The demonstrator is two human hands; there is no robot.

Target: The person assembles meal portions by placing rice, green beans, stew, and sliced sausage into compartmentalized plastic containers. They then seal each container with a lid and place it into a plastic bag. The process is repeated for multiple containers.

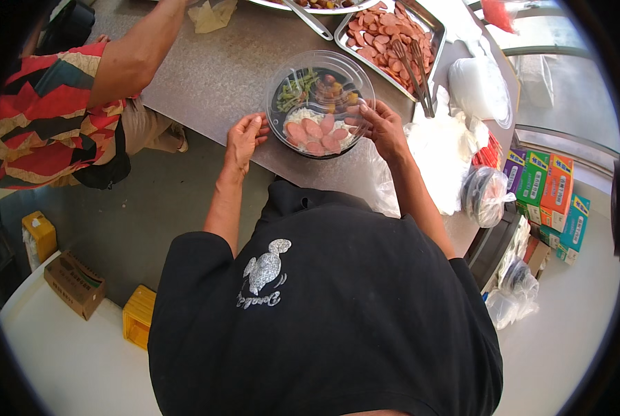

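Observation:
A round black takeaway bowl (347, 151) stands near the counter's front edge, holding white rice, sliced pink sausage (312, 136), green vegetables (298, 92) and browned chunks. A clear plastic lid (359, 63) lies over it, offset towards the far side; whether it is seated I cannot tell. My right hand (385, 127) grips the lid's right rim between thumb and fingers. At the left rim is my left hand (246, 138), its fingers apart and its fingertips close to the lid; nothing is held in it.
Behind the bowl, a metal tray (437, 39) of sausage slices carries brown tongs (420, 78). White plastic bags (437, 156) and stacked clear lids (477, 88) lie to the right. A co-worker in a patterned shirt (50, 114) stands at the left, one arm over the metal counter (195, 78).

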